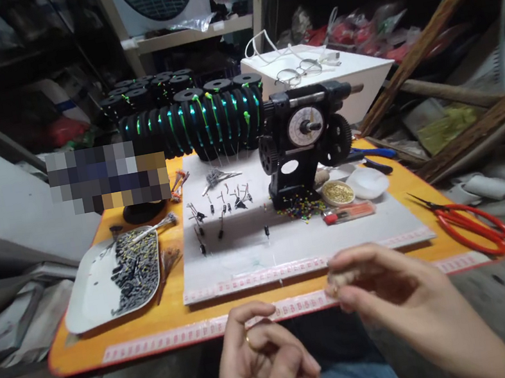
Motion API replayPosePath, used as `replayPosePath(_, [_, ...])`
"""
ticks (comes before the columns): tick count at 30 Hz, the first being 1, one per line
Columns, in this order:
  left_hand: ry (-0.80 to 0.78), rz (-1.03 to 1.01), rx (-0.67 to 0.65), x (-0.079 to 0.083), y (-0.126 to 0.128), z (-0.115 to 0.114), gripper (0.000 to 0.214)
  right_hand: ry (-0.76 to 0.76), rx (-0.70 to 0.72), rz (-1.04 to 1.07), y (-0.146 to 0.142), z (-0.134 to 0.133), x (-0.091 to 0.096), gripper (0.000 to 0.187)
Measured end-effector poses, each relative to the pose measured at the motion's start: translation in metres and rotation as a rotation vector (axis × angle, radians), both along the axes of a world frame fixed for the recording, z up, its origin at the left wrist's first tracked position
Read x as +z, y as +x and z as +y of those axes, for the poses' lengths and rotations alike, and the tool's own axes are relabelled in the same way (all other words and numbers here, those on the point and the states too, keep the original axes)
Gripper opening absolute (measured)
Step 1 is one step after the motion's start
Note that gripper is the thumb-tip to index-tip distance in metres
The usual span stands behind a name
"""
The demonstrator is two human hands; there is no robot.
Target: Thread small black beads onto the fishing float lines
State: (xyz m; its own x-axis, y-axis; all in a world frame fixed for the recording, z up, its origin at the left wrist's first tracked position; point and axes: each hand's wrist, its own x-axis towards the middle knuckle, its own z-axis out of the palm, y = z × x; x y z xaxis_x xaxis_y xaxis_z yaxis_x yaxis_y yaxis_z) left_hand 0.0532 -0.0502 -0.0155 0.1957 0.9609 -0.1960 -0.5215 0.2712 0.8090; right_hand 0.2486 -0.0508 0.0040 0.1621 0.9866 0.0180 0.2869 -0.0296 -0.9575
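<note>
My left hand (263, 363) hovers below the front edge of the orange table (169, 324), its fingers curled in a loose pinch on something too fine to make out. My right hand (388, 292) is raised just over the table's front edge, thumb and fingers pinched together on a small thing that I cannot name. A thin line (273, 257) seems to run from the white work board (291, 241) toward the hands. Small black parts (221, 204) lie scattered on the board.
A white tray (88, 296) of small black pieces sits at the left. A black winding machine (305, 140) with a dial stands at the back, beside a row of black spools (195, 124). Red scissors (471, 225) lie at the right, with small dishes (352, 187) nearby.
</note>
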Motion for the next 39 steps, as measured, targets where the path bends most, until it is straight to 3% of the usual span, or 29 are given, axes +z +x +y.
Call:
replayPosePath(4, [-0.049,-0.047,-0.083,0.001,-0.001,0.000,0.035,-0.138,0.001,0.282,-0.033,-0.014,-0.004,0.020])
replayPosePath(9, [-0.061,-0.078,-0.130,0.000,-0.007,-0.001,0.036,-0.063,-0.006,0.259,-0.046,-0.017,-0.003,0.009])
replayPosePath(15, [-0.068,-0.095,-0.168,0.000,-0.010,-0.004,0.037,-0.016,0.032,0.319,-0.050,-0.018,0.001,0.011])
replayPosePath(21, [-0.093,-0.092,-0.177,0.003,-0.012,-0.004,0.038,-0.048,0.098,0.277,-0.047,-0.017,0.000,0.011])
replayPosePath(26, [-0.130,-0.092,-0.205,0.004,-0.014,-0.005,0.041,0.085,0.273,0.111,-0.039,-0.013,-0.002,0.019])
replayPosePath(31, [-0.123,-0.104,-0.227,0.001,-0.015,-0.005,0.042,0.083,0.297,0.037,-0.036,-0.011,0.001,0.022])
replayPosePath(35, [-0.128,-0.132,-0.273,-0.001,-0.017,-0.004,0.043,0.003,0.287,0.169,-0.037,-0.012,0.001,0.016])
replayPosePath(39, [-0.115,-0.178,-0.302,0.001,-0.019,-0.002,0.041,-0.160,0.278,0.496,-0.041,-0.009,-0.004,0.015])
